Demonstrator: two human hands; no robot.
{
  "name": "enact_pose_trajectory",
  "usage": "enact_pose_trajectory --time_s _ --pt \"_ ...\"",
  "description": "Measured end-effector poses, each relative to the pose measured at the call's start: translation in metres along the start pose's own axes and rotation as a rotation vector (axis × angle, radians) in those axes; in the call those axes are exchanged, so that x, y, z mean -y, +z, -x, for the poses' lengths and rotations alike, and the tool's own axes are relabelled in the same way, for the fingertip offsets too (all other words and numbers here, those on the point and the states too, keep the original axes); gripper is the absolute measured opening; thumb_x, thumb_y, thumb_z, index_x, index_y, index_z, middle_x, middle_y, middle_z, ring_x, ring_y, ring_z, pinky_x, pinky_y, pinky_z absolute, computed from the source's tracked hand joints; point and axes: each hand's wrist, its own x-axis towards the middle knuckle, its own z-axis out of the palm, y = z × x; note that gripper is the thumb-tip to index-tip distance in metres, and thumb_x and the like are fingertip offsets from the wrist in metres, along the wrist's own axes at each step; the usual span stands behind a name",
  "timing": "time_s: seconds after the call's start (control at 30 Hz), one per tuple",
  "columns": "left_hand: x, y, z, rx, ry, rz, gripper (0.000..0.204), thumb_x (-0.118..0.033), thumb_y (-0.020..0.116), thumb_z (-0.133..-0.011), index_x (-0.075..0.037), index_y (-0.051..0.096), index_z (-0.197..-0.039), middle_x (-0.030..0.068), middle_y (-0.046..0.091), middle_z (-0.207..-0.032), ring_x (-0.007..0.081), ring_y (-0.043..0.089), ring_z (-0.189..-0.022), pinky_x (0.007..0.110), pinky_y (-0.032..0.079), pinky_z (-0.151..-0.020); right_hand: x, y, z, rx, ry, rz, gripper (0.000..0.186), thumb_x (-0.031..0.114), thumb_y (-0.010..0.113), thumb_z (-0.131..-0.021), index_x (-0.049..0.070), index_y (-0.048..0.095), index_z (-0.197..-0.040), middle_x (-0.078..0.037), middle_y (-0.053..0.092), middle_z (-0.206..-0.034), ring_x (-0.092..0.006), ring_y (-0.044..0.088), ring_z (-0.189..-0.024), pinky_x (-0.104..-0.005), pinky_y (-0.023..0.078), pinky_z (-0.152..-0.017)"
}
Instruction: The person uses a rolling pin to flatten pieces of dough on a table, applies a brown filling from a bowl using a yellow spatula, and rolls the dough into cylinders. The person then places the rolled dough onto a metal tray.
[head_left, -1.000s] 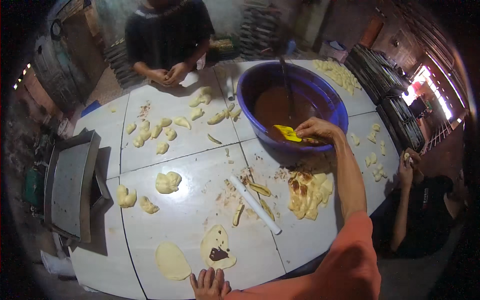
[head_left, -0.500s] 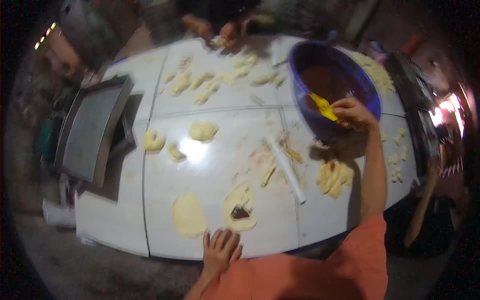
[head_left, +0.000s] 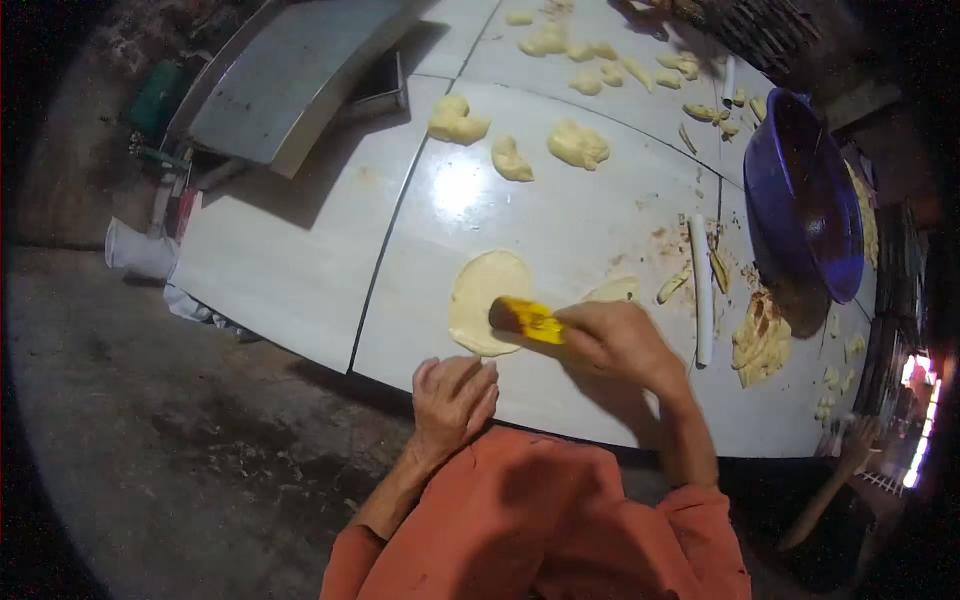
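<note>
A flat oval of pale dough (head_left: 476, 285) lies on the white table at its near edge. My right hand (head_left: 615, 340) grips a yellow spatula (head_left: 535, 320), its end loaded with brown paste and held over the right side of that dough. Just below the oval, my left hand (head_left: 455, 395) rests on the table edge, fingers lightly bent with nothing in them. A second flattened dough piece (head_left: 615, 290) is mostly hidden behind my right hand.
The purple basin (head_left: 790, 200) of brown filling stands at the right. A white rolling pin (head_left: 701, 290) and a crumpled dough mass (head_left: 760, 345) lie nearer. Several dough lumps (head_left: 578, 145) sit farther back. Metal trays (head_left: 290, 85) occupy the far left.
My right hand has brought the spatula from the basin leftward to the dough oval, now with brown paste on it. My left hand stays at the table edge. The view has turned left.
</note>
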Motion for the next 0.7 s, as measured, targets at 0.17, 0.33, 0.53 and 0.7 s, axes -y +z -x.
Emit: enact_pose_trajectory --time_s 0.17,0.33,0.53,0.7 --pt "0.004 0.005 -0.017 0.030 -0.044 -0.058 0.060 -0.045 0.074 -0.088 -0.016 0.062 -0.139 0.0134 0.050 -0.144 0.0287 0.046 -0.131 0.053 0.034 -0.106 0.028 0.045 0.009 -0.070 0.020 0.310 0.022 0.017 0.067 -0.092 0.007 0.069 -0.111 -0.017 0.070 -0.088 -0.0377 0.069 -0.078 -0.0457 0.055 -0.067" --pt "0.001 0.017 -0.026 0.156 -0.059 -0.094 0.079 -0.064 0.064 -0.089 -0.020 0.050 -0.153 0.0212 0.034 -0.161 0.0356 0.034 -0.144 0.062 0.026 -0.110 0.029 0.063 0.016 -0.127 0.093 0.309 0.022 0.019 0.067 -0.094 0.007 0.068 -0.112 -0.017 0.070 -0.089 -0.0371 0.069 -0.079 -0.0471 0.054 -0.067" --pt "0.018 0.015 -0.036 0.238 -0.114 -0.204 0.086 -0.068 0.064 -0.087 -0.016 0.046 -0.154 0.0273 0.029 -0.160 0.0436 0.027 -0.146 0.069 0.023 -0.109 0.025 0.057 0.032 -0.197 0.132 0.245 0.020 0.019 0.060 -0.097 0.003 0.064 -0.109 -0.018 0.068 -0.088 -0.0395 0.068 -0.079 -0.0506 0.054 -0.069" --pt "0.017 0.011 -0.038 0.271 -0.105 -0.216 0.087 -0.065 0.064 -0.088 -0.015 0.043 -0.155 0.0294 0.027 -0.161 0.0464 0.027 -0.147 0.070 0.022 -0.109 0.019 0.056 0.038 -0.315 0.158 0.172 0.018 0.019 0.062 -0.096 0.004 0.067 -0.106 -0.019 0.069 -0.091 -0.0400 0.068 -0.083 -0.0506 0.054 -0.072"
